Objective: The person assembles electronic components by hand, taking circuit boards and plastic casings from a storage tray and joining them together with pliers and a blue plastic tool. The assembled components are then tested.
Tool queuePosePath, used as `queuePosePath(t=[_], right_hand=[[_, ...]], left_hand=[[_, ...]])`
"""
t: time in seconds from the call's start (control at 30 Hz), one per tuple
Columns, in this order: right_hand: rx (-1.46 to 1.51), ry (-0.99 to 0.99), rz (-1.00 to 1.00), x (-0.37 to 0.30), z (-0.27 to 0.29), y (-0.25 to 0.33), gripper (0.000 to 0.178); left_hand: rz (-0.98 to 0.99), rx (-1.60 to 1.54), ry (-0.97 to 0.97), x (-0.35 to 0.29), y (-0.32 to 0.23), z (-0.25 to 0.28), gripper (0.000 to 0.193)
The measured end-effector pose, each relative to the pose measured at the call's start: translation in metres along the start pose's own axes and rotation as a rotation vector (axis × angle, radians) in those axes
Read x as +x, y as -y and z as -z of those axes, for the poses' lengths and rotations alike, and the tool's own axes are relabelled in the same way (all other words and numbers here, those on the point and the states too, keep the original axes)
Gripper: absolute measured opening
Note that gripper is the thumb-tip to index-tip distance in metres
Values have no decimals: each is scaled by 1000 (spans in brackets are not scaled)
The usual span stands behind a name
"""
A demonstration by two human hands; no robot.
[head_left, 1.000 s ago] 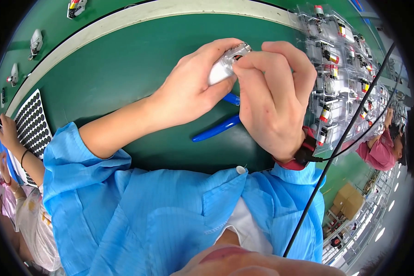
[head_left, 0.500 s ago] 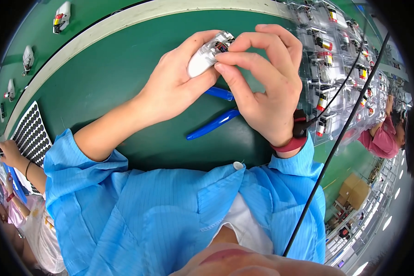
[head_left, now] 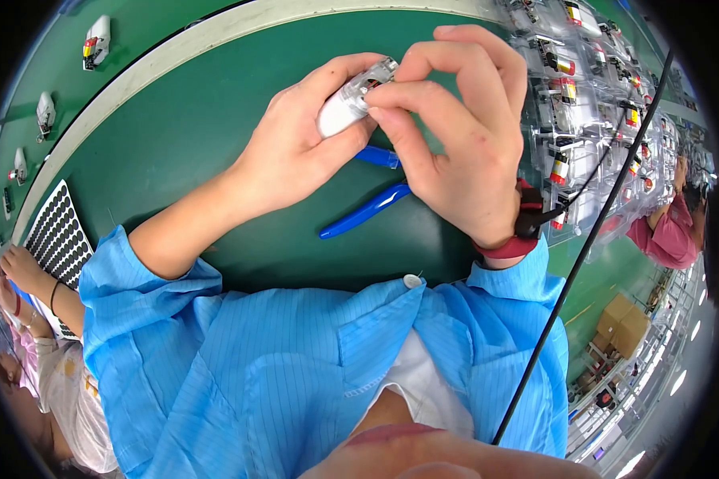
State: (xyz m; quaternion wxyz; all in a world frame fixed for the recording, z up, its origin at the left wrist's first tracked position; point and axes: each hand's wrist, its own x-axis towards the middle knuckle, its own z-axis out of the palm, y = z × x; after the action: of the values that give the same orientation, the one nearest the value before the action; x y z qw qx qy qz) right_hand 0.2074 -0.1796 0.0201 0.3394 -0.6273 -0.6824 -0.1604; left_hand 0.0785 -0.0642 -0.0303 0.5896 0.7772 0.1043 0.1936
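A small white device with a clear plastic end [head_left: 342, 114] is gripped in my left hand [head_left: 287, 148], thumb on the near side and fingers behind it. Small electronic parts show through the clear end. My right hand [head_left: 467, 132] closes thumb and forefinger in a pinch at that end's edge; whatever lies between the fingertips is too small to make out. Below my hands, a hand tool with two blue handles [head_left: 365, 211] rests on the green table [head_left: 176, 128], its head hidden behind my right hand.
Clear plastic trays [head_left: 567, 120] with several similar devices are stacked at the right. A black cable [head_left: 583, 255] runs past my right wrist. A sheet of black stickers [head_left: 60, 231] lies at the left beside a co-worker's hand [head_left: 24, 267]. More devices [head_left: 96, 44] sit on the green strip beyond a pale rail.
My right-hand pinch has shifted slightly left along the device. Devices on the far-left strip have slid a little nearer. The co-worker's hands at the left have come together.
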Motion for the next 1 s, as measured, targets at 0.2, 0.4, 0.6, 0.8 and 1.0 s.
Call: queuePosePath(t=[0.2,0.4,0.6,0.8,1.0], right_hand=[[20,17,-2,2,3,5,21],[60,-22,-4,-15,-12,-3,22],[148,-24,-112,-9,-11,9,22],[86,-82,-50,-12,-23,4,23],[17,-50,-112,-16,-18,4,24]], left_hand=[[12,46,-12,-1,-1,-3,47],[-18,-36,-51,0,4,-2,48],[-35,-53,-82,-2,7,-4,47],[-5,-38,-101,1,2,-6,47],[2,18,-92,-2,4,-5,48]])
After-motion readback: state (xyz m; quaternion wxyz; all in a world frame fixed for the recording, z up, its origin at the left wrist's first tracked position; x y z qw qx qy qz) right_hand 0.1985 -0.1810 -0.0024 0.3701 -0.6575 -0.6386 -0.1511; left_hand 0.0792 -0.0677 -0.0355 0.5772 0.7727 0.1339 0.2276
